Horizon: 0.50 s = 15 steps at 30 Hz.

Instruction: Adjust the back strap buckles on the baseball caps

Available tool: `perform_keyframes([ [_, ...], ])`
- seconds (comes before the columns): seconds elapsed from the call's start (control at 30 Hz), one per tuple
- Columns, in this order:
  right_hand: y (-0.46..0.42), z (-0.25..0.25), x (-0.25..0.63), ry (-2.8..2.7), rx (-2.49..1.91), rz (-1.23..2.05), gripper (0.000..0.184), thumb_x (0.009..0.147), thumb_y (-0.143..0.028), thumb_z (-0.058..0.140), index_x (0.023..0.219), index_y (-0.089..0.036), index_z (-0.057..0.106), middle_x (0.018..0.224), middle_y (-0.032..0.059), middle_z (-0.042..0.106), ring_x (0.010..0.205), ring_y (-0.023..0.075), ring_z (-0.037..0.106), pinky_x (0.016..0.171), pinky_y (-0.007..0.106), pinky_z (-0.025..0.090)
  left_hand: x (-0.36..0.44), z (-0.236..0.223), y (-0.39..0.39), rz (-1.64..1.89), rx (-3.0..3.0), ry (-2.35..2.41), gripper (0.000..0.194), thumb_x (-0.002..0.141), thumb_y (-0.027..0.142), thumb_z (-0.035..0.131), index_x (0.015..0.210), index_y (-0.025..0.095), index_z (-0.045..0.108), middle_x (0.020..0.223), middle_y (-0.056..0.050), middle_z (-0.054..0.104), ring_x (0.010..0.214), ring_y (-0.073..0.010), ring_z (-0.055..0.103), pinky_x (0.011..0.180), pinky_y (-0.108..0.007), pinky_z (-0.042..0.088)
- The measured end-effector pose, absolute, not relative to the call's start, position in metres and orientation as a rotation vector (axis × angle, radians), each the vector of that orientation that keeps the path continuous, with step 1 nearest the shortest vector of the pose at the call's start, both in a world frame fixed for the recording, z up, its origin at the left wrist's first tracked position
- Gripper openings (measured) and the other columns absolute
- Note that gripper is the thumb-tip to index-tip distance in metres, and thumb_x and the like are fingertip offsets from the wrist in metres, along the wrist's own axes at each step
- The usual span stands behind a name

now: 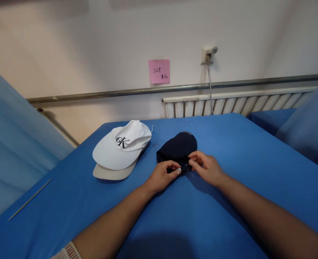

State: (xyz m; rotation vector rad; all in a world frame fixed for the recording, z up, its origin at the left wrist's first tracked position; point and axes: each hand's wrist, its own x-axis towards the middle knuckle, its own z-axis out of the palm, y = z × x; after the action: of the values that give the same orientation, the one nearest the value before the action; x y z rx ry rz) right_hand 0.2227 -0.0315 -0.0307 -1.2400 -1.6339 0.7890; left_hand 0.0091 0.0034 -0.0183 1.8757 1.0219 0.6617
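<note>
Table cover point(236, 151): plain mid-blue. Near its far-left corner, white baseball cap point(137, 131), black "CK" logo point(122, 142) on front; second visor point(113, 174) under it, duller beige-white. Cap point(175, 147) toward the far edge, right of the white one: solid near-black navy, fine white lettering along the visor rim. Thin stick point(30, 199) by left edge: tan. Beyond far edge: off-white wall point(107, 46), pink sticky note point(159, 66) with dark handwriting, grey rail point(107, 92), white ribbed radiator point(235, 105). Curtain point(8, 144) past left edge: pale blue. Sleeve point(68, 252), near side: cream openwork.

Dim, diffuse light; soft shadows point(159, 247)
</note>
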Motion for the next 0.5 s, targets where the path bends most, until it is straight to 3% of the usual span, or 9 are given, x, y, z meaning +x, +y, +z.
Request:
perform_keyframes([
  [0.17, -0.017, -0.036, 0.231, -1.249, -1.286, 0.868, 0.022, 0.089, -0.041, 0.051, 0.085, -0.020, 0.058, 0.069, 0.0004, 0.063, 0.053, 0.0131, 0.058, 0.054, 0.027, 0.045, 0.004, -0.011, 0.006, 0.636, 1.726, 1.025, 0.022, 0.076, 0.035, 0.069, 0.089, 0.017, 0.069, 0.085, -0.004, 0.069, 0.075, -0.0149, 0.060, 0.070, -0.027, 0.046],
  [0.37, -0.027, -0.041, 0.210, -1.458, -1.277, 1.054, 0.023, 0.081, -0.043, 0.062, 0.077, -0.021, 0.058, 0.065, -0.0015, 0.061, 0.054, 0.0124, 0.057, 0.055, 0.026, 0.045, 0.006, -0.011, 0.003, 0.616, 1.892, 1.016, 0.020, 0.079, 0.035, 0.065, 0.088, 0.018, 0.068, 0.084, -0.003, 0.069, 0.077, -0.0163, 0.060, 0.072, -0.028, 0.045],
  [0.5, -0.030, -0.045, 0.203, -1.494, -1.259, 1.097, 0.021, 0.081, -0.038, 0.061, 0.071, -0.021, 0.053, 0.060, -0.0034, 0.057, 0.053, 0.0113, 0.055, 0.055, 0.025, 0.043, 0.010, -0.012, -0.001, 0.608, 2.125, 1.048, 0.016, 0.077, 0.033, 0.068, 0.087, 0.020, 0.068, 0.086, -0.002, 0.070, 0.085, -0.0186, 0.061, 0.084, -0.033, 0.043],
])
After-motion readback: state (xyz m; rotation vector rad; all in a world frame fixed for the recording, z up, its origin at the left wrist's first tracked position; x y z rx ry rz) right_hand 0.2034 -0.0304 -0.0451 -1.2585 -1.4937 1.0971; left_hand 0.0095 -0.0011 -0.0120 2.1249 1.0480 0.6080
